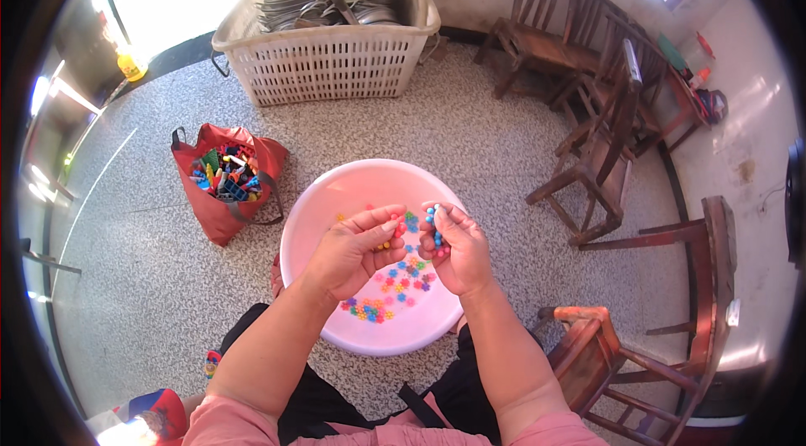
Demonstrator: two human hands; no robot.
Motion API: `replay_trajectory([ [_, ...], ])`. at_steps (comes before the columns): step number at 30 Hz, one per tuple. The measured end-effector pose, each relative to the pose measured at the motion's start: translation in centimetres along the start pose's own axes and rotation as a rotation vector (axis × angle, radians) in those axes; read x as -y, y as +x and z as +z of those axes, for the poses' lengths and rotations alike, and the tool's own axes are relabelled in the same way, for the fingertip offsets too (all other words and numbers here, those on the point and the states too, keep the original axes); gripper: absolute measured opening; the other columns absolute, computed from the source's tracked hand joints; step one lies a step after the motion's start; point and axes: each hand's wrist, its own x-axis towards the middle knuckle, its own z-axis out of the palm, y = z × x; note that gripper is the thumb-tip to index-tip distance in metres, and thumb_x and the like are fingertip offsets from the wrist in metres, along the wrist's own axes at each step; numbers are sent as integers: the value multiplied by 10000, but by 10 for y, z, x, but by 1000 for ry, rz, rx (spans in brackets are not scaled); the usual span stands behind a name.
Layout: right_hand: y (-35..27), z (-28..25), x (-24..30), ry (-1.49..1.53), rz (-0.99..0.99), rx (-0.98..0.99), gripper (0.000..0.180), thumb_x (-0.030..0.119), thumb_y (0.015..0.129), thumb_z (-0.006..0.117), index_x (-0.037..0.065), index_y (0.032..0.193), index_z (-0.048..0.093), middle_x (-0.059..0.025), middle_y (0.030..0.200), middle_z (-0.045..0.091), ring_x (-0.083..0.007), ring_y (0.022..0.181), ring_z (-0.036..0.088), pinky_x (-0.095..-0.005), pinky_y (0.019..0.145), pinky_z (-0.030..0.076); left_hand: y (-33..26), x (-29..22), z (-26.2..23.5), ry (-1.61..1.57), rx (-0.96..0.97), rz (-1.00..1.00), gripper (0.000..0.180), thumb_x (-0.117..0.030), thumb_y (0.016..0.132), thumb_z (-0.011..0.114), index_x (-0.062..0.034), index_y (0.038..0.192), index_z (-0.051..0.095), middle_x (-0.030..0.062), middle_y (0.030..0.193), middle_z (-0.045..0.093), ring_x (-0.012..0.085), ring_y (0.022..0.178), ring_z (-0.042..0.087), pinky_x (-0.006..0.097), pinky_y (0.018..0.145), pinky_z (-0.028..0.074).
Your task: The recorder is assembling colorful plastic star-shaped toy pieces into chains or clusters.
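Both my hands are raised over a round pink basin [304,202] on the floor between my legs. My left hand [357,253] is closed in a pinch on small red flower-shaped plastic pieces [398,225], with a yellow one beside its fingers. Close to it, on the right, my right hand [457,249] is curled around several blue flower-shaped pieces [437,238], a pink one showing at its lower edge. The hands are slightly apart. In the basin lie many loose colourful flower-shaped pieces [367,310], mostly toward the near side; some are hidden behind my hands.
Left of the basin stands a red bag [220,215] full of toy building pieces. A large white plastic basket [332,68] holding metal trays and pans is at the far wall. Wooden chairs [546,43] are stacked at right, with a stool [579,354] near my right arm.
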Motion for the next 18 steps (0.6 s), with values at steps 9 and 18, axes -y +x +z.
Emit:
replay_trajectory([
  [9,-8,5,0,-400,-117,50,179,174,881,550,19,967,564,-20,752,557,-68,554,461,-195,490,373,4,4,-5,34,-10,54,224,-77,873,535,-7,1085,525,52,885,603,123,772,600,250,697,527],
  [18,-16,7,-1,-706,-319,27,168,162,876,560,12,948,582,1,707,568,-45,579,486,-190,526,409,2,9,5,114,-65,56,176,-109,871,552,-13,1019,549,30,834,595,98,719,588,233,663,523],
])
